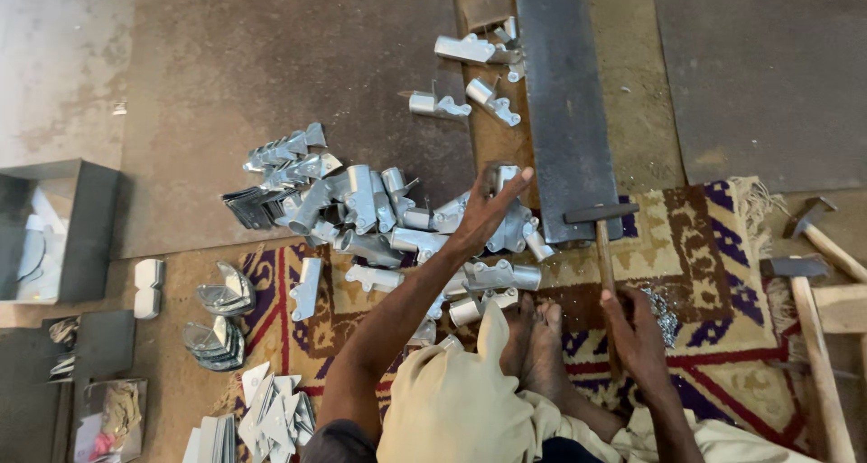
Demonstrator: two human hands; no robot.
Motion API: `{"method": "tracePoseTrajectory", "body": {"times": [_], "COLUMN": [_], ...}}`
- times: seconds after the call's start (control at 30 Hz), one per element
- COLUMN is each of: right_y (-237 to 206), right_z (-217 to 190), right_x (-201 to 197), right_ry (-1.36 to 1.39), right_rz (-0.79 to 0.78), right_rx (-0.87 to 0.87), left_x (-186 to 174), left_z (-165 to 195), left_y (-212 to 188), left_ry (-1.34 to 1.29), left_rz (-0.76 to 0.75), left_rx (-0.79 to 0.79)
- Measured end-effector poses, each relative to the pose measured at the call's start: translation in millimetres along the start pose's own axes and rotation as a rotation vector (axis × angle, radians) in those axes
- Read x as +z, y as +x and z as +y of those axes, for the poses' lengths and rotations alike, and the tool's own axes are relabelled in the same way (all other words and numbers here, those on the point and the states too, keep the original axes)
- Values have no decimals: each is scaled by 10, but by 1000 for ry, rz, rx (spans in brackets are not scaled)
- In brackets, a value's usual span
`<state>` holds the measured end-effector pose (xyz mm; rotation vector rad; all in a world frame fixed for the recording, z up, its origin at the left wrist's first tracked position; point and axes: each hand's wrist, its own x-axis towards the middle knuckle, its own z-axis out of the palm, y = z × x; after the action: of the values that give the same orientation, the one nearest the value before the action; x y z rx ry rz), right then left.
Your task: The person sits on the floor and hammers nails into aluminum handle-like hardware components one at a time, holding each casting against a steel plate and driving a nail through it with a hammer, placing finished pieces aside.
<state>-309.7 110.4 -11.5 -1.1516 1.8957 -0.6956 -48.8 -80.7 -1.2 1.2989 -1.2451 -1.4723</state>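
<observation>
Silvery tubular bracket [502, 176], seemingly dull metal, in left hand [483, 212].

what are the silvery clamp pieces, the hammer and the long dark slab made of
Clamp pieces: probably zinc-coated or cast metal, bright matte silver. Hammer in the right hand: dark steel-looking head, pale wood handle. Slab: seemingly heavy steel, dull grey, flat and smooth.

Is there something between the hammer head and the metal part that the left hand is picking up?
Nothing visible. The hammer in the right hand rests on the dark steel plate; the left hand grips a metal part just beside it.
</observation>
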Motion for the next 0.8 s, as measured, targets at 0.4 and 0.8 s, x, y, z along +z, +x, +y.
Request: {"method": "tracePoseTrajectory", "body": {"times": [0.4,0.8], "right_y": [445,556], "right_z": [-495,-397], "right_x": [340,551], "right_ry": [-645,-648], "right_rz": [451,388], "right_rx": [-651,-672], "left_x": [22,-89], "left_z": [-208,-134], "left_y": [-43,-181], "left_ry": [-333,-281], "left_rz": [8,89], "left_rx": [-225,-198]}}
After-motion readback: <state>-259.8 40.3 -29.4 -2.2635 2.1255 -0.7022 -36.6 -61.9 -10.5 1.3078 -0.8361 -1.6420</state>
